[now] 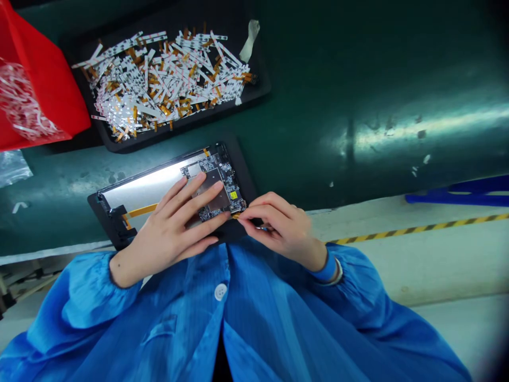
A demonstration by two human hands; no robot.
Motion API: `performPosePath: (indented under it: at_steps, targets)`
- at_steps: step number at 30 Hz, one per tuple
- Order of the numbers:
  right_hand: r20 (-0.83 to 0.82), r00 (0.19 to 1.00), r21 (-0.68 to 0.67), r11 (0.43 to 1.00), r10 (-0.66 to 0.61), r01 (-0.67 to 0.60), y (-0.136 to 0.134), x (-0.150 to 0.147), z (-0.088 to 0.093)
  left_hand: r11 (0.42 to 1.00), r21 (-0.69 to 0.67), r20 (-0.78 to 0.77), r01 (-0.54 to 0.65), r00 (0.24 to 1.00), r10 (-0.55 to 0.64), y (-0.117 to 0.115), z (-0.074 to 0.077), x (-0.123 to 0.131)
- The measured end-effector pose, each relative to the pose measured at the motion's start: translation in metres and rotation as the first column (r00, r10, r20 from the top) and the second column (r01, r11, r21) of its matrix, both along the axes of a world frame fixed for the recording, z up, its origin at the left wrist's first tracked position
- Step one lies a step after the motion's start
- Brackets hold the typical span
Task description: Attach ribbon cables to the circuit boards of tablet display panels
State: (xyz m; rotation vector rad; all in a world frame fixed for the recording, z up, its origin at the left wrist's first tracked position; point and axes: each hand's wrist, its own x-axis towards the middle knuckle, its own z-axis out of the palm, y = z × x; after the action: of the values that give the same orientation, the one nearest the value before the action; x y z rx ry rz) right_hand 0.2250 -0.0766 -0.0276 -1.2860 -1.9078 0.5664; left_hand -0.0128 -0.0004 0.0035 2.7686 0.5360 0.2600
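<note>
The right grip (282,225), a bare hand with a blue band (326,268) at its wrist, has thumb and forefinger pinched together on a small flat orange strip (235,216) at the near right corner of a green-black circuit board (226,170). A shiny metal bit (262,228) shows by its curled fingers, too hidden to identify. The left grip (175,225) holds nothing; it lies palm down, fingers spread, across the board and the flat, black-edged device with a silver metal back (155,180) that carries it. The device sits directly beneath the left grip, on a black slab (243,164), its right end just beside the right fingertips. A square yellow sticker (234,195) lies just ahead of the right fingertips, and a broad orange ribbon cable (141,211) runs out to the left from under the left fingers.

Beyond the left grip stands a black rectangular tray (262,90) heaped with narrow white-and-orange strips (159,79). Farther left of that grip is a bright red container (55,90) with white strands (26,101), and a clear plastic bag (14,168) lies below it. The dark green table (358,79) stretches ahead and right of both grips.
</note>
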Motion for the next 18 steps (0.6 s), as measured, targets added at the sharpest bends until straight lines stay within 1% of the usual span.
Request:
performPosePath:
  at_steps: [5,7,10,13,18]
  targets:
    - [0.018,1.0,0.017,1.0,-0.02,0.02,0.0005,-0.0034,0.0011,0.996,0.065,0.016,-0.059,0.998,0.058,-0.0016,0.0048,0.0055]
    - [0.035,0.999,0.041,0.998,-0.04,0.039,-0.0002,-0.0043,0.0003,0.996,0.063,0.02,-0.067,0.998,0.066,-0.0028,0.0061,0.0069]
    - [0.067,0.995,0.079,0.994,-0.077,0.071,-0.0023,-0.0059,-0.0012,0.999,0.035,0.031,-0.024,0.999,0.023,-0.0042,0.0058,0.0062]
    - [0.092,0.99,0.091,0.991,-0.106,0.097,-0.0043,-0.0079,-0.0009,0.999,0.037,0.027,0.023,0.999,-0.024,-0.0048,0.0045,0.0042]
    - [0.127,0.986,0.099,0.99,-0.111,0.099,-0.0047,-0.0099,0.0011,1.0,0.012,0.03,0.008,1.0,-0.009,-0.0051,0.0038,0.0036]
